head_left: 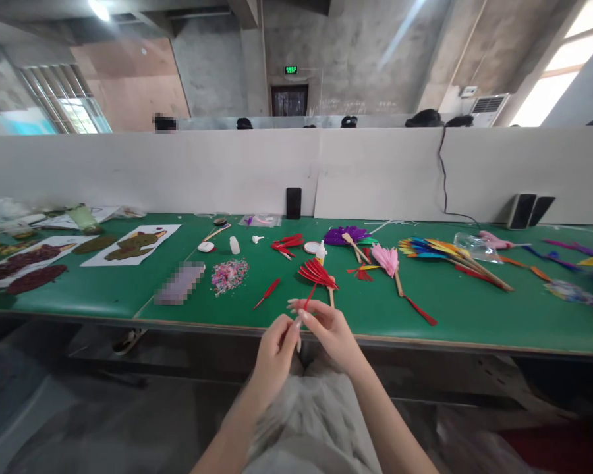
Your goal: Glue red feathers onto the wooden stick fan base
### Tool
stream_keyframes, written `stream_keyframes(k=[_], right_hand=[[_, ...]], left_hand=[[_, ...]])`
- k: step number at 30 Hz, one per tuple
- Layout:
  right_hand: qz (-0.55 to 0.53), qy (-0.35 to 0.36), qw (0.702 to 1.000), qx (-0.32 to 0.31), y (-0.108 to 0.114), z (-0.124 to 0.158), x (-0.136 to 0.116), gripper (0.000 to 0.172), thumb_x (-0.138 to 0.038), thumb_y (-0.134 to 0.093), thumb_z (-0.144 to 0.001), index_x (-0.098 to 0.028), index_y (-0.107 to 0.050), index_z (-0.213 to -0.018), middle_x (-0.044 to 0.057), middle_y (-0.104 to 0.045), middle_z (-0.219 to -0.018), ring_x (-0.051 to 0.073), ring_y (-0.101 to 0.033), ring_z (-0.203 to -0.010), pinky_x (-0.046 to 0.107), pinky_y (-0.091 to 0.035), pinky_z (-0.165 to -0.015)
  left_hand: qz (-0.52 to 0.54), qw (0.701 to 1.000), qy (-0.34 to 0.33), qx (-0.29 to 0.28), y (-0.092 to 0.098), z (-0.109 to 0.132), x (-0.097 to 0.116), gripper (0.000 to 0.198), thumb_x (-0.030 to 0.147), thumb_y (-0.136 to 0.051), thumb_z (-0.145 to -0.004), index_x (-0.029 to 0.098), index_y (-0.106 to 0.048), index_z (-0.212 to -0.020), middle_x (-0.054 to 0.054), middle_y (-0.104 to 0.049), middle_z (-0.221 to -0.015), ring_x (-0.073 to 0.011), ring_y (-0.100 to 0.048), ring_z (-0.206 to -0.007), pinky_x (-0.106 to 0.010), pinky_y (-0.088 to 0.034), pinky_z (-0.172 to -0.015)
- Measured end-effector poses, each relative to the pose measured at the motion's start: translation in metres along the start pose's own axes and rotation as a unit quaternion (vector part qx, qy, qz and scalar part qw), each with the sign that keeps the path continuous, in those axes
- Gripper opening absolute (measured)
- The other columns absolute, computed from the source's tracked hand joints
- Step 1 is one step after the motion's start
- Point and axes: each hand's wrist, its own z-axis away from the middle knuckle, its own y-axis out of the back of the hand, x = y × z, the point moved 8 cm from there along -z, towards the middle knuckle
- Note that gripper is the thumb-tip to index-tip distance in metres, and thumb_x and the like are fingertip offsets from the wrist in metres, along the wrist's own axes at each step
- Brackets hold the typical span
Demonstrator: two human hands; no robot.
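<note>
Both my hands meet at the table's front edge. My left hand is pinched at the fingertips, close to the lower end of a thin red feather. Between the thumb and fingers of my right hand that red feather is held, pointing up. Just beyond my hands lies a red feather fan with a wooden handle. A single red feather rests to the left, and a pile of red feathers is farther back. What my left fingertips grip is too small to make out.
On the green table are a pile of coloured bits, a white bottle, a glue bottle, a pink fan, a purple fan and multicoloured feathers. A white partition stands behind.
</note>
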Motion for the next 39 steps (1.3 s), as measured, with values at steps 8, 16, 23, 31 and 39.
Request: stream_keyframes(k=[8, 16, 23, 31, 39], right_hand=[[-0.076, 0.006, 0.997, 0.024, 0.007, 0.026, -0.043, 0.021, -0.04, -0.067, -0.079, -0.02, -0.074, -0.08, 0.005, -0.072, -0.079, 0.018, -0.067, -0.073, 0.028, -0.055, -0.068], [-0.033, 0.032, 0.987, 0.151, 0.021, 0.041, -0.053, 0.018, -0.035, -0.067, -0.079, -0.019, -0.073, -0.076, 0.004, -0.072, -0.077, 0.014, -0.062, -0.058, 0.022, -0.051, -0.048], [0.043, 0.036, 0.979, 0.195, 0.025, 0.059, -0.063, 0.026, -0.035, -0.063, -0.083, -0.017, -0.072, -0.067, 0.006, -0.07, -0.064, 0.017, -0.063, -0.057, 0.026, -0.051, -0.051], [0.053, 0.083, 0.974, 0.202, 0.022, 0.065, -0.076, 0.023, -0.031, -0.063, -0.084, -0.021, -0.075, -0.068, 0.006, -0.074, -0.078, 0.016, -0.064, -0.058, 0.024, -0.051, -0.047], [0.002, 0.102, 0.971, 0.214, 0.028, 0.069, -0.079, 0.01, -0.025, -0.069, -0.079, -0.023, -0.077, -0.073, 0.005, -0.075, -0.076, 0.018, -0.067, -0.06, 0.022, -0.05, -0.042]], left_hand=[[-0.013, 0.999, -0.033, 0.032, 0.008, 0.022, 0.038, 0.031, 0.036, -0.054, -0.086, 0.019, -0.046, -0.062, 0.003, -0.044, -0.059, -0.0102, -0.04, -0.053, -0.022, -0.032, -0.05], [0.074, 0.996, 0.042, 0.023, 0.007, 0.024, 0.03, 0.031, 0.043, -0.043, -0.092, 0.021, -0.047, -0.072, 0.005, -0.038, -0.057, -0.0089, -0.035, -0.047, -0.021, -0.029, -0.045], [0.118, 0.991, 0.062, 0.03, 0.008, 0.024, 0.037, 0.035, 0.048, -0.041, -0.092, 0.02, -0.045, -0.071, 0.005, -0.038, -0.054, -0.0082, -0.033, -0.045, -0.02, -0.029, -0.043], [0.035, 0.996, 0.01, 0.084, 0.017, 0.022, 0.052, 0.021, 0.041, -0.058, -0.083, 0.021, -0.054, -0.077, 0.003, -0.055, -0.06, -0.0104, -0.049, -0.05, -0.02, -0.039, -0.047], [0.037, 0.992, -0.022, 0.122, 0.024, 0.029, 0.057, 0.016, 0.036, -0.06, -0.083, 0.021, -0.056, -0.076, 0.002, -0.058, -0.063, -0.0101, -0.053, -0.053, -0.019, -0.042, -0.049]])
